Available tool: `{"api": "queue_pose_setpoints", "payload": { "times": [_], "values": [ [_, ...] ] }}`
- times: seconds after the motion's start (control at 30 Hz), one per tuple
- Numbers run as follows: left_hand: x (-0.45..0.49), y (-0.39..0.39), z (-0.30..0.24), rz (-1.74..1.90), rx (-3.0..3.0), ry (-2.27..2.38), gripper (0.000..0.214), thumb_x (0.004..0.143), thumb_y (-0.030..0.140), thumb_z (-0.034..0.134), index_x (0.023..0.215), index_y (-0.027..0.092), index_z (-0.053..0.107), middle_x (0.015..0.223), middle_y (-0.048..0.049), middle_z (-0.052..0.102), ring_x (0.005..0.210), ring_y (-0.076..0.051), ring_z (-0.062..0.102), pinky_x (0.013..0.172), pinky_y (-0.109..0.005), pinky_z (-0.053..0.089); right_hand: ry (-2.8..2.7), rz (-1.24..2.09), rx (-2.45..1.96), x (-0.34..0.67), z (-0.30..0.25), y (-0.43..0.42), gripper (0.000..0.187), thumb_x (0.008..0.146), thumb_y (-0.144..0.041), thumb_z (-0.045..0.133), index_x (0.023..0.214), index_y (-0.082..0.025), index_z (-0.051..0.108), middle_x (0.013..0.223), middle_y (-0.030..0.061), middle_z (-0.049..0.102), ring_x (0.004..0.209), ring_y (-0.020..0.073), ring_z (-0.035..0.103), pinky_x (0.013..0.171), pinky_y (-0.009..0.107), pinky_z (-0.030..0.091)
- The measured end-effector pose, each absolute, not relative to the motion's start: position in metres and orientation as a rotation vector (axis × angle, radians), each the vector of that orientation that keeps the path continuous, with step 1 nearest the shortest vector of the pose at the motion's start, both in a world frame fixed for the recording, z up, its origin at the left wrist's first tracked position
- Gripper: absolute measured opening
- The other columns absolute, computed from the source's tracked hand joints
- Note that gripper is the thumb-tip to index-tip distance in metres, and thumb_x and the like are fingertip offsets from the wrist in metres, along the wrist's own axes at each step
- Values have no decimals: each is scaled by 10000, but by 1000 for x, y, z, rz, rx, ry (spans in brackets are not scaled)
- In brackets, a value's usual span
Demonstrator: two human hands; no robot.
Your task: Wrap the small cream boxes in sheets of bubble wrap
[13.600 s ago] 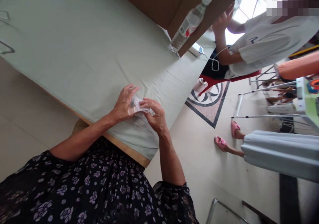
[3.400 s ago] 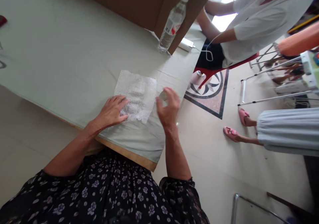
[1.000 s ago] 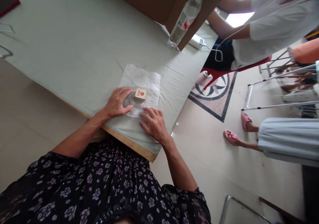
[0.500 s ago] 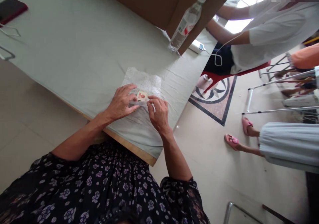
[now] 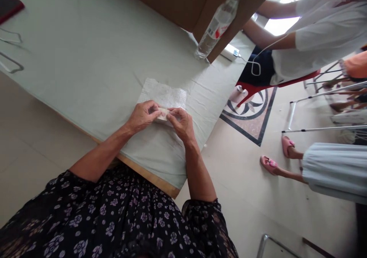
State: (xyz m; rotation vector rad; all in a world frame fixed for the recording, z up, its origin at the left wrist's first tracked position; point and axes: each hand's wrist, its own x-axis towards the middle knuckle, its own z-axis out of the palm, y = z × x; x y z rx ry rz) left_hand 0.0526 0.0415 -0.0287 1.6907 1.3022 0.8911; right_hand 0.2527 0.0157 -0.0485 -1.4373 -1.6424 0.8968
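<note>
A sheet of bubble wrap (image 5: 166, 95) lies on the pale green tablecloth (image 5: 86, 59) near the table's corner. Its near edge is folded over a small box (image 5: 164, 112), of which only a beige sliver shows between my fingers. My left hand (image 5: 142, 116) pinches the folded wrap on the left of the box. My right hand (image 5: 180, 122) pinches it on the right. Both hands are closed and their fingertips almost meet over the box.
A clear water bottle (image 5: 219, 20) stands against a brown cardboard box (image 5: 183, 1) at the table's far side, with a white power bank (image 5: 229, 52) beside it. A person in white sits at the far right. Another person's pink slippers (image 5: 269, 162) are on the floor.
Since a second ago both hands lifted the near edge of the bubble wrap and folded it over the small box, which now is almost fully covered.
</note>
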Motion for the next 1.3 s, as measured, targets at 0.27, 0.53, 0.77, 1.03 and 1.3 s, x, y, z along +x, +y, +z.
{"api": "queue_pose_setpoints", "payload": {
  "times": [0.27, 0.53, 0.77, 1.03, 1.3],
  "values": [
    [49, 27, -32, 955, 1627, 1297, 185, 821, 349, 671, 715, 200, 649, 955, -59, 815, 860, -191, 722, 755, -304, 535, -1591, 825, -1473, 241, -49, -1, 221, 939, -460, 654, 847, -259, 670, 1059, 50, 821, 955, 231, 757, 920, 387, 598],
    [50, 29, -25, 863, 1636, 1332, 168, 797, 336, 668, 717, 190, 654, 751, -2, 735, 693, -145, 600, 672, -273, 462, -1533, 814, -1494, 239, -55, -4, 239, 941, -477, 630, 915, -245, 682, 931, 44, 814, 888, 222, 759, 864, 368, 583],
    [47, 38, -19, 718, 1668, 1288, 184, 784, 346, 684, 712, 181, 650, 667, 22, 655, 639, -128, 536, 638, -267, 407, -1664, 228, -1544, 236, -38, -28, 179, 1004, -376, 617, 1070, -236, 706, 1246, 109, 773, 1217, 286, 675, 1073, 472, 468],
    [39, 43, -19, 665, 1717, 1293, 215, 773, 393, 669, 736, 185, 627, 693, 13, 629, 681, -143, 536, 659, -277, 418, -2225, 112, -1485, 218, -32, -37, 218, 1059, -219, 538, 1170, -217, 725, 1258, 89, 777, 1220, 257, 644, 1039, 410, 417],
    [7, 34, -25, 688, 1729, 1538, 326, 821, 351, 625, 1086, 184, 714, 826, -9, 694, 753, -176, 616, 778, -315, 523, -2405, -16, -1562, 215, -24, -29, 314, 1102, -277, 488, 1375, -264, 645, 1216, 70, 737, 1080, 247, 595, 931, 408, 380]
  ]
}}
